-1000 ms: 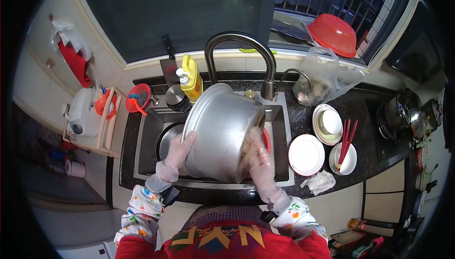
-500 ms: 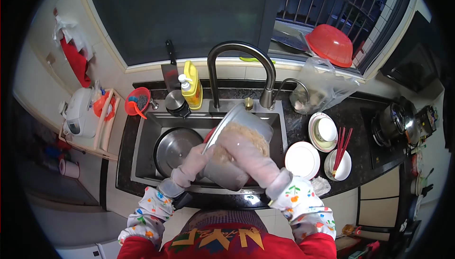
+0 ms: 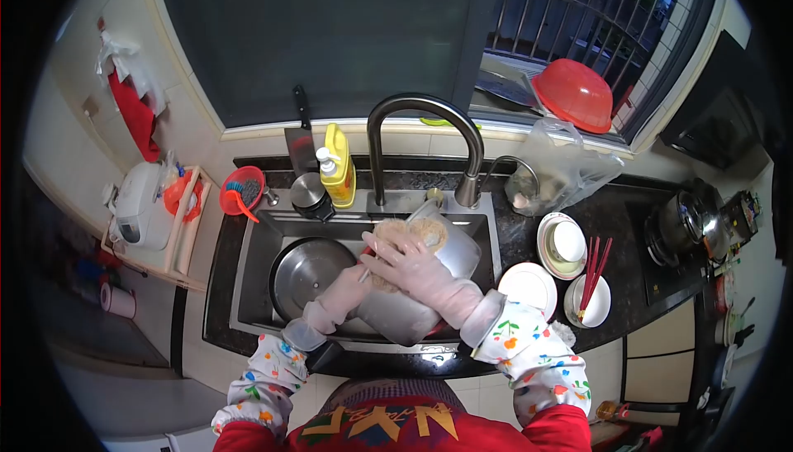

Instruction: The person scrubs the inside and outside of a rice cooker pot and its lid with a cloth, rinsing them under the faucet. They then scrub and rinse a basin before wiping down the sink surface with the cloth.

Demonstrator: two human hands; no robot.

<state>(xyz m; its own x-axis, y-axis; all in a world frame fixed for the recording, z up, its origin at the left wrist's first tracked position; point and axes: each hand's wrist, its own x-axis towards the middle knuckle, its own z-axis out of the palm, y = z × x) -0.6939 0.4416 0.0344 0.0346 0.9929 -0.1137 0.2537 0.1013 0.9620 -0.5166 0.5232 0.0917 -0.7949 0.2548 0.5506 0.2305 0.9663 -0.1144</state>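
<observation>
Over the right side of the sink, a translucent greyish container (image 3: 458, 252) is held tilted. My left hand (image 3: 345, 293), in a pale glove, is closed on its left edge. My right hand (image 3: 405, 268), gloved too, lies with fingers spread over a tan, fibrous scrubbing pad (image 3: 429, 235) against the container. How firmly the fingers hold the pad cannot be seen. A round metal pan (image 3: 310, 274) rests in the sink's left part. Part of a red object shows behind the container.
The faucet (image 3: 373, 146) arches over the sink (image 3: 248, 287). Behind the sink stand a yellow bottle (image 3: 340, 175) and a small pot (image 3: 308, 192); a red basket (image 3: 243, 187) is at left. Plates (image 3: 527, 288), bowls (image 3: 568, 241) and red chopsticks (image 3: 595, 274) are at right.
The container has tipped and shifted slightly lower. My right hand has moved up and left across it, its fingers now spread. My left hand has moved slightly down.
</observation>
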